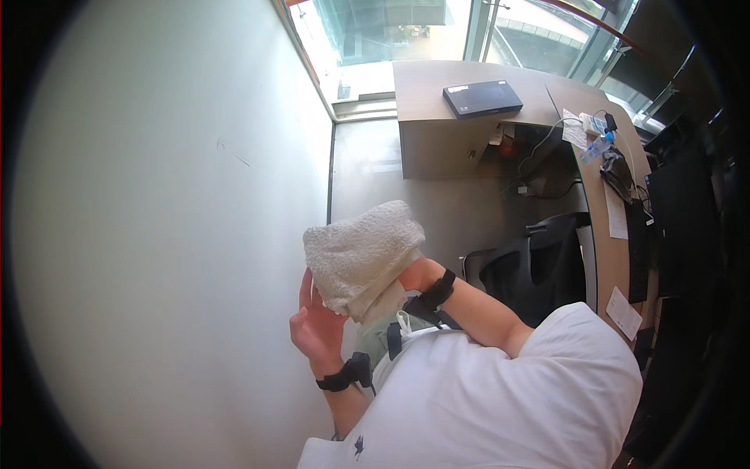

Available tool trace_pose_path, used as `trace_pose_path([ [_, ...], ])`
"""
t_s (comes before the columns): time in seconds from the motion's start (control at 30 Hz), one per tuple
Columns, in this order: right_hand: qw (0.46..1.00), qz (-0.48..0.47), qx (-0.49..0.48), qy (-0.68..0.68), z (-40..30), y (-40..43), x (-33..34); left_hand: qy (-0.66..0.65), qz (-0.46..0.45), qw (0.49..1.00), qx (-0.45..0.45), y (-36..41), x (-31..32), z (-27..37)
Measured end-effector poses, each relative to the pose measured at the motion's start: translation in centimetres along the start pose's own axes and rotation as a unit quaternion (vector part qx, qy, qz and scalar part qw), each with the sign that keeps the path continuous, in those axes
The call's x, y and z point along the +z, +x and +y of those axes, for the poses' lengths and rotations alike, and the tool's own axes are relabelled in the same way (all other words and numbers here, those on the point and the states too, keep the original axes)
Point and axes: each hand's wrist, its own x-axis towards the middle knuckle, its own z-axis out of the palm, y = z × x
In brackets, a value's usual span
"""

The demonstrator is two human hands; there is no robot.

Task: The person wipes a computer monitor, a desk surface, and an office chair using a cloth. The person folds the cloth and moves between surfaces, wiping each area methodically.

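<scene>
A folded light grey terry towel (363, 252) is held up in front of my body, near the white wall. My left hand (319, 328) supports its lower left edge, with the fingers partly behind the cloth and the thumb visible outside it. My right hand (417, 274) holds the towel's right side, its fingers mostly hidden by the cloth. One corner of the towel hangs loose between the two hands. Each wrist wears a black strap with a small black device.
The white wall (176, 234) stands close on the left. A wooden desk (422, 88) bears a flat black box (483, 98), a plastic bottle (596, 148), papers and cables. A black office chair (533, 269) is at the right. Windows line the far side.
</scene>
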Motion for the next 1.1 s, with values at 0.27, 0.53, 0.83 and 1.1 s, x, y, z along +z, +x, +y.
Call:
trace_pose_path([
  [0.27, 0.956, 0.152, -0.215, -0.126, -17.5, 11.0, -0.4, 0.167, -0.078, 0.981, -0.06, 21.8, -2.8, 11.5],
  [0.53, 0.821, 0.283, -0.478, -0.128, -28.7, 3.3, 0.3, 0.121, -0.169, 0.972, -0.106, 40.0, 0.4, 12.9],
  [0.83, 0.71, 0.362, -0.599, -0.078, -29.8, 2.1, -3.8, 0.136, -0.213, 0.935, -0.249, 61.8, 4.6, 5.6],
  [1.1, 0.614, 0.416, -0.67, 0.006, -26.6, 3.8, -3.5, 0.275, -0.29, 0.865, -0.304, 76.4, 14.9, -0.8],
])
